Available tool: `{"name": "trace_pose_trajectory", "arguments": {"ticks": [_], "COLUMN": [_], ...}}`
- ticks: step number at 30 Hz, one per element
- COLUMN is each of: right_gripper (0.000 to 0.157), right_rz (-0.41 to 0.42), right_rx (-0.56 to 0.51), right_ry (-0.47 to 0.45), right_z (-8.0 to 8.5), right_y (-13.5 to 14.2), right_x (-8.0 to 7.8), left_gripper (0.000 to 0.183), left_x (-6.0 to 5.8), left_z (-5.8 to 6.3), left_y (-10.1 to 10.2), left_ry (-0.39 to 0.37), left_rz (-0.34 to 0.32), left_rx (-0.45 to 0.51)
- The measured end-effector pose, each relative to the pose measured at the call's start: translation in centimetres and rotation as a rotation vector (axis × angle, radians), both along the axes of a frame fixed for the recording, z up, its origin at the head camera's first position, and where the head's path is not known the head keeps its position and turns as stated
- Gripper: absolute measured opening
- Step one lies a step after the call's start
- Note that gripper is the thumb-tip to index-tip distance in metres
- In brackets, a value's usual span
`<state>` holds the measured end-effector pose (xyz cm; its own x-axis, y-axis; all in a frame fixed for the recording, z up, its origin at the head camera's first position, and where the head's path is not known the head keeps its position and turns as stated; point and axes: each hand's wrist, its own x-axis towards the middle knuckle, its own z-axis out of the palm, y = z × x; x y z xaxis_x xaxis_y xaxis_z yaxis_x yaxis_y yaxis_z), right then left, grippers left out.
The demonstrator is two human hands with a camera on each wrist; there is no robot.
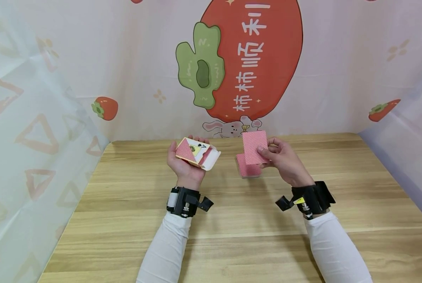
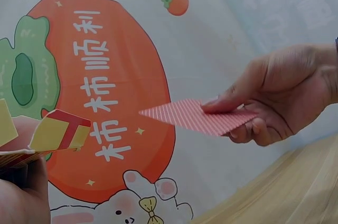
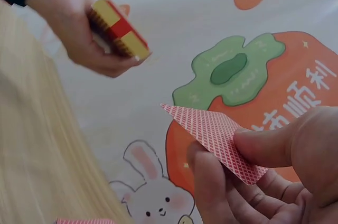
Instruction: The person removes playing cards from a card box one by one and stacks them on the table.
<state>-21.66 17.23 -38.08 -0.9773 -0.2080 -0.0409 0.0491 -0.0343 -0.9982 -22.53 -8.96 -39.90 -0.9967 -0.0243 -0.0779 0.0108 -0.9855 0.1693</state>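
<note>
My left hand (image 1: 188,173) grips a playing card box (image 1: 188,152), red-patterned and yellow, raised above the table. Its white end flap (image 1: 213,159) hangs open toward the right, and an ace of spades shows on the box's face. Between the thumb and fingers of my right hand (image 1: 287,161) is a playing card (image 1: 255,146), with its red-patterned back showing. Whether more than one card is held, I cannot tell. Below it, a stack of cards (image 1: 248,169) lies face down on the table, partly covered by the held card. The left wrist view shows the box (image 2: 62,133) only in part.
The wooden table (image 1: 232,243) ends at a printed cloth backdrop (image 1: 144,70) with a large persimmon and a rabbit. Cloth also hangs along the left and right sides. Each wrist wears a black camera strap (image 1: 184,201).
</note>
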Motion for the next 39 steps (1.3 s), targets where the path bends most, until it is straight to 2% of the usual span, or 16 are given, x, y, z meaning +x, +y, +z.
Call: {"name": "trace_pose_trajectory", "arguments": {"ticks": [7, 14, 19, 24, 39], "right_gripper": [0.030, 0.031, 0.031, 0.029, 0.029], "right_rz": [-0.093, -0.132, -0.172, -0.191, -0.254], "right_rx": [0.175, 0.269, 0.374, 0.467, 0.640], "right_ry": [0.054, 0.046, 0.050, 0.074, 0.115], "right_z": [-2.4, -4.7, -5.9, -6.5, -7.3], "right_y": [0.1, -0.2, -0.7, -1.1, -1.5], "right_x": [-1.0, -1.8, -1.9, -1.9, -1.8], "left_gripper": [0.047, 0.048, 0.047, 0.047, 0.047], "left_x": [0.0, 0.0, 0.1, 0.0, 0.2], "left_z": [-0.1, -0.1, 0.0, 0.0, 0.2], "left_y": [0.0, -0.1, -0.1, 0.0, -0.1], "left_ry": [-0.009, 0.006, 0.008, 0.008, 0.010], "left_rz": [0.008, -0.004, -0.002, -0.008, -0.025], "left_rx": [0.006, -0.001, 0.000, -0.008, -0.012]}}
